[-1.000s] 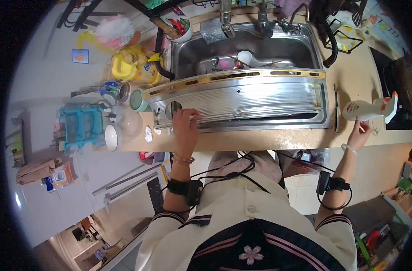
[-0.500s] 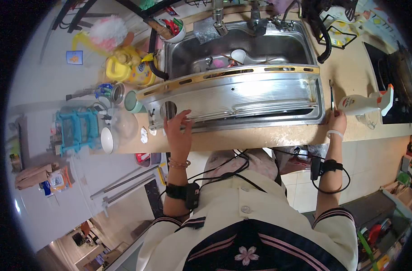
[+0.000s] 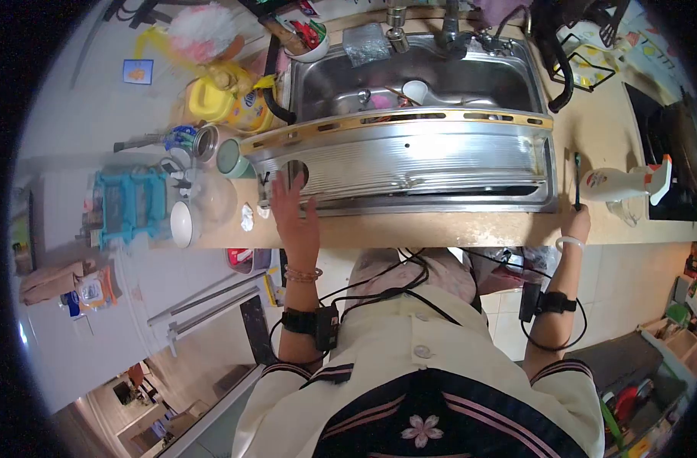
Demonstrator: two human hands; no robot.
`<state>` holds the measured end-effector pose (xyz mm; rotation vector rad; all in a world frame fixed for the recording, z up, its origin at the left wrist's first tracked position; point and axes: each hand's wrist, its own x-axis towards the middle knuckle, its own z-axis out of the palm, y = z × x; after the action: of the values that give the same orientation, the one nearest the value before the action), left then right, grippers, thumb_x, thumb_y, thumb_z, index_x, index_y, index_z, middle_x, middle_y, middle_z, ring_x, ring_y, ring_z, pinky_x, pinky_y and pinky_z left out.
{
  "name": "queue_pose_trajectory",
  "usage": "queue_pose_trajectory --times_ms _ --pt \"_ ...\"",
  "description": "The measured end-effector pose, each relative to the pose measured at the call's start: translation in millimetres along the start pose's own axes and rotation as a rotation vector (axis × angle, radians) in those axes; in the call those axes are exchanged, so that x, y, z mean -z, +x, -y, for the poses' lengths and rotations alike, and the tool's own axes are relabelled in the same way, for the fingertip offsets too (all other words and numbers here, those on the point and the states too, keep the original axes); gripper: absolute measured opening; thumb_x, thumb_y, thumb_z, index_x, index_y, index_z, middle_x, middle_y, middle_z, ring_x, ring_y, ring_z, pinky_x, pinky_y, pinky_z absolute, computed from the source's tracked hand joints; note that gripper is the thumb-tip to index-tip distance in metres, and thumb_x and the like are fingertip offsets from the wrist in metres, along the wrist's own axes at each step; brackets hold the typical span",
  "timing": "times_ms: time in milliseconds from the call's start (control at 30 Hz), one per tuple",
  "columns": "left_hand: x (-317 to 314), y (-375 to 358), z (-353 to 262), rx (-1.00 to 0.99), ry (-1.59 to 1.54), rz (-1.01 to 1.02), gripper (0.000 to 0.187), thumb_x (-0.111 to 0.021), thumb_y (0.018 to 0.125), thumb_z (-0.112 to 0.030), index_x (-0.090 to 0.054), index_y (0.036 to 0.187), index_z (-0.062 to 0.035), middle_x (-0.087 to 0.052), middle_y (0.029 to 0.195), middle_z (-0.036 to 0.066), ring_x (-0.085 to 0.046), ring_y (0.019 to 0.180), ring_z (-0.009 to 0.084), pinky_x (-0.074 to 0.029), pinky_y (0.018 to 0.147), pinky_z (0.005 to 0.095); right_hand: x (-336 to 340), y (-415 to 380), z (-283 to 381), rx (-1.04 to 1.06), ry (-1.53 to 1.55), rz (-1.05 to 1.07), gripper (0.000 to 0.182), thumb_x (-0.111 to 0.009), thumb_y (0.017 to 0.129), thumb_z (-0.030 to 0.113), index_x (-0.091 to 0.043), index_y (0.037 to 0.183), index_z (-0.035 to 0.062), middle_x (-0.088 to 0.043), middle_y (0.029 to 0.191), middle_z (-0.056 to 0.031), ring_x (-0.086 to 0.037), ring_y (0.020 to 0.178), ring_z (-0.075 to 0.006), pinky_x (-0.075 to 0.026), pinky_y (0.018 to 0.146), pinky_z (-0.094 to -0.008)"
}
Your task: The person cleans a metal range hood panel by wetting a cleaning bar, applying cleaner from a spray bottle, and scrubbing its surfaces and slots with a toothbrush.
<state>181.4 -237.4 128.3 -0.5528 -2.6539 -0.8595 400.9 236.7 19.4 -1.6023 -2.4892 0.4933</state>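
Pinching thin brush [image 3: 577, 182] by near end, right hand [image 3: 576, 222] probably leaves tip free; left hand [image 3: 296, 227] spread at metal panel [image 3: 440, 159], maybe for steadying.

Our left arm [image 3: 301, 293] and right arm [image 3: 561, 269] both reach forward, well apart. We've got the left hand [image 3: 296, 223] splayed wide, back up, pointing ahead; the right hand [image 3: 576, 224] is bunched in a pinch.

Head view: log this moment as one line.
left hand: open, at left end of ribbed silver metal panel | right hand: closed on near end of slim dark stick | white-and-orange spray bottle: right of stick
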Motion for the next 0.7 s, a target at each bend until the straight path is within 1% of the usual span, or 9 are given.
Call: queue_pose_trajectory --times_ms 100,200,333,367,467,500,533,600,700 --pt "11.6 2.2 7.1 0.061 0.02 -0.054 0.043 -0.055 0.076 0.0 -0.054 0.117 -0.0131 -0.037 0.134 0.017 -0.034 0.125 0.0338 -0.025 0.103 0.0449 6.3 -16.8 9.5 0.078 0.143 -0.117 0.025 -0.05 0.087 0.02 -0.058 0.092 -0.0033 -0.059 0.084 -0.0261 -0.056 0.081 -0.0422 -0.044 0.07 -0.044" --pt "21.8 4.1 22.8 0.088 0.063 -0.104 0.037 -0.056 0.075 0.002 -0.057 0.11 -0.0102 -0.042 0.127 0.016 -0.04 0.118 0.0317 -0.032 0.098 0.041 13.3 -30.7 33.4 0.093 0.25 -0.129 0.024 -0.049 0.089 0.02 -0.059 0.095 -0.0013 -0.06 0.08 -0.0228 -0.058 0.072 -0.0363 -0.045 0.066 -0.0397" --pt "33.1 9.4 42.5 0.083 0.073 -0.221 0.031 -0.055 0.074 0.004 -0.059 0.102 -0.0076 -0.048 0.115 0.014 -0.048 0.103 0.0271 -0.039 0.09 0.0381 22.3 -47.8 65.9 0.077 0.375 -0.109 0.026 -0.049 0.09 0.021 -0.059 0.104 0.0012 -0.059 0.073 -0.0161 -0.055 0.062 -0.021 -0.044 0.06 -0.0316" --pt "32.9 10.1 53.3 0.08 0.006 -0.266 0.03 -0.057 0.075 0.002 -0.059 0.104 -0.007 -0.055 0.103 0.01 -0.054 0.086 0.019 -0.044 0.077 0.0316 26.0 -53.7 77.3 0.057 0.418 -0.13 0.027 -0.049 0.09 0.022 -0.059 0.106 0.0017 -0.059 0.072 -0.0146 -0.054 0.062 -0.0179 -0.044 0.059 -0.0301" --pt "41.0 10.0 63.6 0.472 -0.532 -0.072 0.031 -0.061 0.076 0.0 -0.059 0.106 -0.0073 -0.059 0.084 0.003 -0.052 0.069 0.0103 -0.044 0.064 0.0246 17.4 -60.4 86.4 0.116 0.493 -0.249 0.027 -0.052 0.089 0.02 -0.059 0.108 0.0021 -0.062 0.077 -0.0118 -0.053 0.062 -0.0142 -0.045 0.06 -0.0277" --pt "37.5 9.7 63.5 0.47 -0.575 -0.135 0.033 -0.064 0.077 -0.004 -0.059 0.109 -0.0073 -0.057 0.07 -0.002 -0.048 0.061 0.0047 -0.04 0.057 0.0207 14.4 -60.7 89.1 0.138 0.503 -0.246 0.026 -0.052 0.089 0.019 -0.059 0.107 0.0011 -0.062 0.078 -0.0118 -0.053 0.062 -0.0146 -0.045 0.061 -0.0278" --pt "40.2 11.3 67.1 0.271 -0.337 -0.12 0.035 -0.061 0.076 0.0 -0.059 0.11 -0.0071 -0.057 0.071 -0.001 -0.048 0.059 0.0071 -0.04 0.057 0.0211 16.7 -65.4 99.9 0.157 0.51 -0.244 0.026 -0.053 0.089 0.018 -0.059 0.106 0.0001 -0.062 0.078 -0.0119 -0.054 0.062 -0.0151 -0.046 0.061 -0.0279" --pt "49.4 15.8 76.3 0.337 -0.2 0.071 0.038 -0.057 0.075 0.003 -0.057 0.111 -0.0068 -0.06 0.08 0.003 -0.053 0.069 0.0117 -0.043 0.065 0.0234 14.4 -74.7 120.4 0.169 0.512 -0.187 0.023 -0.052 0.089 0.016 -0.059 0.1 -0.0026 -0.062 0.081 -0.01 -0.053 0.069 -0.0127 -0.044 0.066 -0.0254" --pt "47.6 34.5 99.4 0.015 -0.216 -0.078 0.043 -0.054 0.074 0.004 -0.054 0.115 -0.0073 -0.058 0.101 0.01 -0.056 0.09 0.018 -0.043 0.08 0.0289 10.1 -91.3 146.2 0.296 0.702 -0.124 0.022 -0.05 0.091 0.018 -0.059 0.094 -0.0023 -0.06 0.083 -0.005 -0.048 0.072 -0.0088 -0.041 0.066 -0.0217"
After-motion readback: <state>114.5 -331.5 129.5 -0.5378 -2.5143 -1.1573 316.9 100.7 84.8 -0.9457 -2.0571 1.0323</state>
